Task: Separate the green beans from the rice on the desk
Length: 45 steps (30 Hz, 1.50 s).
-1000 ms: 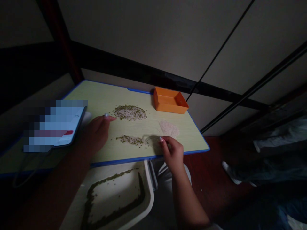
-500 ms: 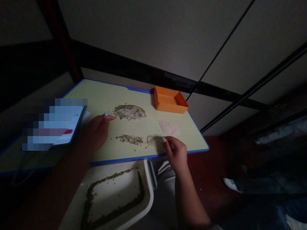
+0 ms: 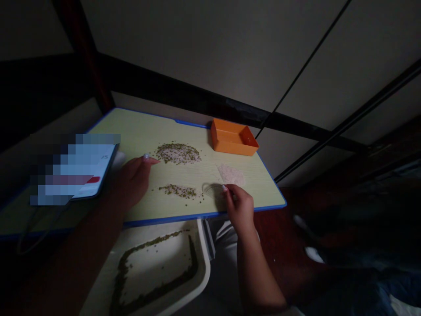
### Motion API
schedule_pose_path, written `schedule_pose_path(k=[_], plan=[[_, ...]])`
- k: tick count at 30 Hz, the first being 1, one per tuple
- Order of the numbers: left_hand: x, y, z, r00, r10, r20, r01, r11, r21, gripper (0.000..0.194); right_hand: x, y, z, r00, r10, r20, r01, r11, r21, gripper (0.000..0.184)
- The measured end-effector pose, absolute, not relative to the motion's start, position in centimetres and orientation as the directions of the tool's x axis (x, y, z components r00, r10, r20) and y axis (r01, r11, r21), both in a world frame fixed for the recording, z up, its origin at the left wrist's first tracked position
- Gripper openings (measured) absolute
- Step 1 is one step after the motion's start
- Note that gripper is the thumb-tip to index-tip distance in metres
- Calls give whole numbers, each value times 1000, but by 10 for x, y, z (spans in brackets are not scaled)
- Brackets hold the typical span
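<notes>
My left hand point(image 3: 138, 179) rests on the table left of the larger pile of mixed green beans and pale grains point(image 3: 177, 153). A finger is stretched toward that pile and I see nothing held. My right hand point(image 3: 240, 204) pinches a thin looped tool, like bent wire point(image 3: 210, 188), low over the table. Its loop lies just right of a smaller strip of mixed beans and grains point(image 3: 180, 191). Behind the right hand is a heap of pale grains point(image 3: 232, 174). The tool's exact kind is too dim to make out.
An orange box point(image 3: 233, 142) stands at the back right of the blue-edged table point(image 3: 138, 125). A lit tablet point(image 3: 88, 171) is at the left. Below the front edge sits a white tray point(image 3: 204, 263) with green beans along its inner edges. A person's shoe point(image 3: 314, 254) shows at right.
My right hand has moved slightly left and up, and the looped tool has tilted. A few beans near the strip's right end have shifted. My left hand stays in place.
</notes>
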<state>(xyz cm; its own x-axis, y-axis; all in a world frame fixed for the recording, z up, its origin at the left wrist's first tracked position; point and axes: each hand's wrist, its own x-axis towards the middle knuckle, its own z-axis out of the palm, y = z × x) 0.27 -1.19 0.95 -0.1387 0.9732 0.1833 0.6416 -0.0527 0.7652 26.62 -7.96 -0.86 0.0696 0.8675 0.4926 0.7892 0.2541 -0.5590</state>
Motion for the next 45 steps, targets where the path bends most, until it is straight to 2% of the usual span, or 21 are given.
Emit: schedule_pose_path(k=[13, 45], plan=[[3, -11, 10, -133, 978, 161, 646, -37, 762, 56, 267, -82, -8, 44, 878, 476, 740, 292, -606, 24], [1, -9, 6, -119, 974, 191, 649, -69, 757, 55, 266, -89, -10, 48, 876, 481, 746, 288, -600, 24]])
